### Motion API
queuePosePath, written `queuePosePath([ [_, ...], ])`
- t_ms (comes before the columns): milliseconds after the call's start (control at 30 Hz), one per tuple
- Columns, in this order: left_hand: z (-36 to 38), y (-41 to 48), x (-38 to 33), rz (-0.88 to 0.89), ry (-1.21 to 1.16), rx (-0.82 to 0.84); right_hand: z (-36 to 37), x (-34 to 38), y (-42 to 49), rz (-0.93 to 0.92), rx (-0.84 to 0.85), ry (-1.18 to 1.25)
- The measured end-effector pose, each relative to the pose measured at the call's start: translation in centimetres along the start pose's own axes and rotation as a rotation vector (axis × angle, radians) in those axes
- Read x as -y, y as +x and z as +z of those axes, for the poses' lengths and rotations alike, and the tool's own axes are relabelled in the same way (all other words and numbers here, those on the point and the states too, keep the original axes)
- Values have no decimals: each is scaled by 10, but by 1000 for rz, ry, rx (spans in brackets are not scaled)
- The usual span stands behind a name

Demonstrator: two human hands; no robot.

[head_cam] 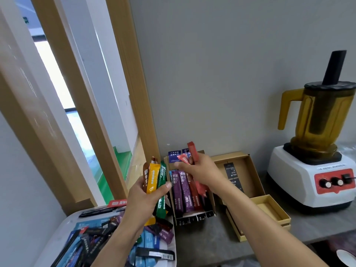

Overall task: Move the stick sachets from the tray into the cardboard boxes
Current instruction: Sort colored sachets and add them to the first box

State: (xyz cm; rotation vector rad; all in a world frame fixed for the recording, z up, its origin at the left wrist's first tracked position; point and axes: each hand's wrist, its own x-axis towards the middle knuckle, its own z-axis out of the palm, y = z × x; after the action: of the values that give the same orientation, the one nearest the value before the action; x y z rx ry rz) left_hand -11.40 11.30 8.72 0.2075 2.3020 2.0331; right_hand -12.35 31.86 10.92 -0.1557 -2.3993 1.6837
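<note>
My left hand (pixel 146 197) grips a fan of stick sachets (pixel 154 178), brown, yellow and green, held upright above the white tray (pixel 57 234). The tray at the lower left holds several more sachets, mostly blue and black. My right hand (pixel 198 171) pinches red sachets (pixel 189 154) over the open cardboard box (pixel 210 201), which holds purple, red and dark sachets lying side by side. A second open cardboard box (pixel 252 170) stands to the right with only black tags inside.
A blender (pixel 316 143) with an amber jug on a white base stands at the right of the grey counter. A small tan box (pixel 273 211) lies in front of the second box. A wooden door frame (pixel 134 93) runs down the left, a grey wall behind.
</note>
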Motion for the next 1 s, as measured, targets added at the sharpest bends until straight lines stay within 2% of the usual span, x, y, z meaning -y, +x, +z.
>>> queuePosePath([
  [67,3,0,0,-7,-8,24,-2,3,-9,68,85,319],
  [133,8,-2,0,-11,-17,55,-1,3,-14,108,85,458],
  [233,15,-5,0,-19,-40,69,-2,-3,-17,76,37,447],
  [367,20,-7,2,-41,-52,83,-8,-2,-25,34,60,446],
  [533,15,-8,6,-86,-23,113,-13,5,-26,44,-35,448],
  [667,10,-5,4,-75,69,95,-15,6,-22,56,-20,456],
  [767,9,-6,-4,-130,48,122,-14,7,-17,46,-11,474],
  [833,5,-8,-8,-208,-64,161,-20,8,-13,44,72,509],
  [933,1,-10,-8,-317,-251,256,-35,11,-9,45,296,661],
  [1000,0,-10,-6,-342,-316,315,-39,10,-7,34,312,611],
])
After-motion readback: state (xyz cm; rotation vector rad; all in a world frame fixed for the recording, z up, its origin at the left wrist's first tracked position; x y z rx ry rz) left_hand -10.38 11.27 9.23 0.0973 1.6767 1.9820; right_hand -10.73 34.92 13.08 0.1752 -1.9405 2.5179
